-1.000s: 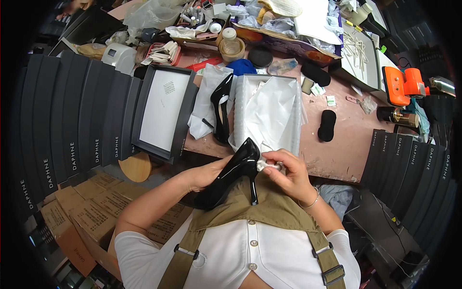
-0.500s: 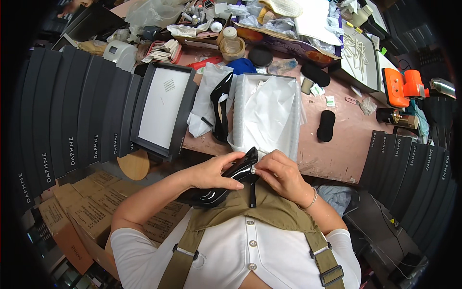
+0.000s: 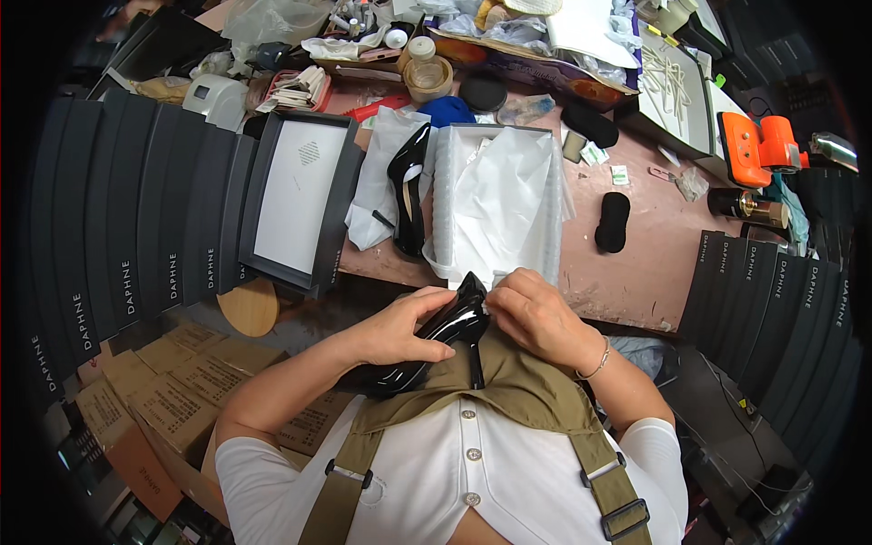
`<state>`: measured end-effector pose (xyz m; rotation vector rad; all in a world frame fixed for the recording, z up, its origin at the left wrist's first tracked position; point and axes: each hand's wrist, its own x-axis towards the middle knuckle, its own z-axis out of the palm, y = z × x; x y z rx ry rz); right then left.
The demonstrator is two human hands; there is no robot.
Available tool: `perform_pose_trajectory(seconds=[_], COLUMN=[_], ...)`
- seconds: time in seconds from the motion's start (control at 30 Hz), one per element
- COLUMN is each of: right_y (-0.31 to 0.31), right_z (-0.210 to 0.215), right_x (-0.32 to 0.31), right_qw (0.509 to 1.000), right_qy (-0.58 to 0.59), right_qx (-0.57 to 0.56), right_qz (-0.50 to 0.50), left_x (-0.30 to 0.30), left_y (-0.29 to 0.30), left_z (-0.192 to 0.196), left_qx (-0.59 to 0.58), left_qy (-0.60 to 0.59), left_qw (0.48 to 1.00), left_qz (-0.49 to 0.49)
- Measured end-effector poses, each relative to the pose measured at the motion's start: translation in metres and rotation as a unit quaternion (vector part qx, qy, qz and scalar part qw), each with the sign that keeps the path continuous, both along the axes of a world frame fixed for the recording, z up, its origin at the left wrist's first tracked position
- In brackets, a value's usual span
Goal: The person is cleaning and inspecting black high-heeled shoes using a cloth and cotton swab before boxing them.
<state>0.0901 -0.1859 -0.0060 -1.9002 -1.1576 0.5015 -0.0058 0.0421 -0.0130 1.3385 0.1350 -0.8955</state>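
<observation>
Left grip point(image 3: 395, 329) wraps the black heel shoe point(image 3: 436, 338); right grip point(image 3: 531, 313) pinches its back edge, near the tissue-lined box point(image 3: 500, 204) on the worktop point(image 3: 636, 263).

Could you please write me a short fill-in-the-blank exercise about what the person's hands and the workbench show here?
1. Both hands hold a glossy ____ high-heeled shoe.
2. The left hand grips the shoe's body; the right hand is at its ____ end.
3. A second shoe lies on the table to the ____ of the open box lined with white paper.

Missing words: black; heel; left
</observation>
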Motion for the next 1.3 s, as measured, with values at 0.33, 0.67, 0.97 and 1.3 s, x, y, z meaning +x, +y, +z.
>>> perform_pose_trajectory(seconds=[0.33,0.67,0.97,1.3], right_y=[0.004,0.016,0.007,0.018], right_z=[0.003,0.017,0.017,0.032], right_x=[0.0,-0.001,0.01,-0.008], right_qw=[0.999,0.998,0.998,0.996], right_qy=[-0.036,-0.051,-0.042,0.0], right_qx=[0.021,0.011,0.001,0.092], right_qz=[0.011,0.024,-0.055,-0.023], left_x=[0.002,-0.003,0.003,0.004], left_y=[-0.004,-0.004,-0.001,-0.002], left_z=[0.008,0.006,0.026,0.029], left_qx=[0.039,0.096,0.085,0.095], left_qy=[-0.01,-0.088,-0.103,-0.105], left_qw=[0.999,0.991,0.991,0.99], left_qz=[-0.003,0.019,0.021,0.021])
